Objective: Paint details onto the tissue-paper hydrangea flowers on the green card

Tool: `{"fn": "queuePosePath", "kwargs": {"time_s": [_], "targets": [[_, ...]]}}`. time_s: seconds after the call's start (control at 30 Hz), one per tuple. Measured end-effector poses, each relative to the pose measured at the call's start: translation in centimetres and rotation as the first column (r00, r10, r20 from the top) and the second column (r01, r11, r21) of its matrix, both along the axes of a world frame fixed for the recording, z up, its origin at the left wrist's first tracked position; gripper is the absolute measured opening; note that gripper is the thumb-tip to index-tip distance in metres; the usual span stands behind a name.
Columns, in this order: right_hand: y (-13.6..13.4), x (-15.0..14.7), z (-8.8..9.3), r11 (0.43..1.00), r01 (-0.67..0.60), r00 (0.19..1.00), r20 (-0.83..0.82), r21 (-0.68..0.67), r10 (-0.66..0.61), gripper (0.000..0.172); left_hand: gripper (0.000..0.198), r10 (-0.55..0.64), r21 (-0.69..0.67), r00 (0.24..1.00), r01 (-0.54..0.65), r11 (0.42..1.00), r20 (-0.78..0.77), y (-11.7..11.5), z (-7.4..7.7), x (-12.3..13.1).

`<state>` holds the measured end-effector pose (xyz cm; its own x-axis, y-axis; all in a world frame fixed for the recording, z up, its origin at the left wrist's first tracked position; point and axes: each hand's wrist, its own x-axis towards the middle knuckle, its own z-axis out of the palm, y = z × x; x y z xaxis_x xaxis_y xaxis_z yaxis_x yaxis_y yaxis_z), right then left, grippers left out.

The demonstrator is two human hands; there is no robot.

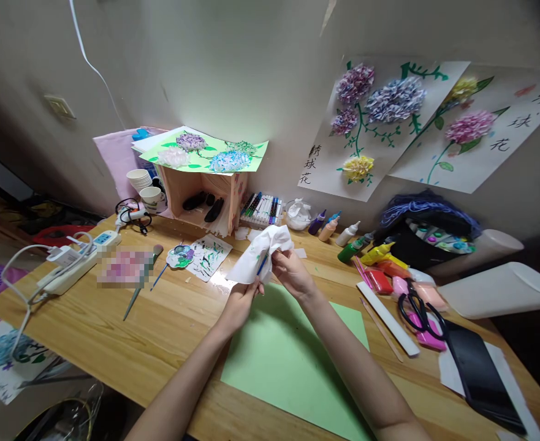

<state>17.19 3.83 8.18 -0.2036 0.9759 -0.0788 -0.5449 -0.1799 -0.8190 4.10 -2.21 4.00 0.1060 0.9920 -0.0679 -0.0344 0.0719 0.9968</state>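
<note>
A crumpled white tissue (251, 260) with faint green marks is held up over the far part of a light green paper sheet (297, 361). My right hand (292, 272) pinches the tissue from the right, its fingers closed at the folds. Below it, my left hand (244, 303) is closed at the tissue's lower edge, its fingers partly hidden. Between the hands shows a thin blue stick (262, 266), like a paintbrush handle; its ends are covered. Left of the hands lie a paint-marked paper (208, 256) and a flower-shaped palette (180, 256) with green and purple paint.
Along the wall stand markers (261, 209), a bowl of tissue (298, 214) and paint bottles (352, 248). Scissors (421, 312), a white strip (388, 318) and a black phone-like slab (483, 373) lie right. A power strip (79, 263) and a large brush (141, 285) lie left.
</note>
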Motion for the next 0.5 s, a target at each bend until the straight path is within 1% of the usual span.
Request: {"fn": "queuePosePath", "kwargs": {"time_s": [0.17, 0.27, 0.37, 0.43, 0.5], "targets": [[0.5, 0.9, -0.2, 0.999, 0.029, 0.997, 0.065, 0.030, -0.031, 0.029, 0.054, -0.022, -0.038, 0.999, 0.024, 0.999, 0.046, 0.1, 0.0, 0.4], [0.7, 1.4, -0.3, 0.997, 0.059, 0.995, 0.073, 0.047, -0.063, 0.027, 0.053, -0.062, -0.061, 0.995, 0.067, 0.996, 0.082, 0.3, 0.0, 0.5], [0.8, 1.4, -0.7, 0.995, 0.088, 0.995, 0.031, 0.046, -0.090, 0.028, 0.056, -0.160, -0.113, 0.979, 0.175, 0.978, 0.128, 0.2, 0.5, 0.4], [0.9, 1.1, -1.2, 0.993, 0.110, 0.994, -0.007, 0.041, -0.110, 0.029, 0.056, -0.253, -0.151, 0.950, 0.282, 0.948, 0.186, -0.1, 1.1, 0.2], [1.3, 1.2, -1.7, 0.989, 0.144, 0.989, -0.038, 0.039, -0.143, 0.027, 0.055, -0.336, -0.180, 0.907, 0.386, 0.905, 0.255, -0.4, 1.7, 0.1]]}}
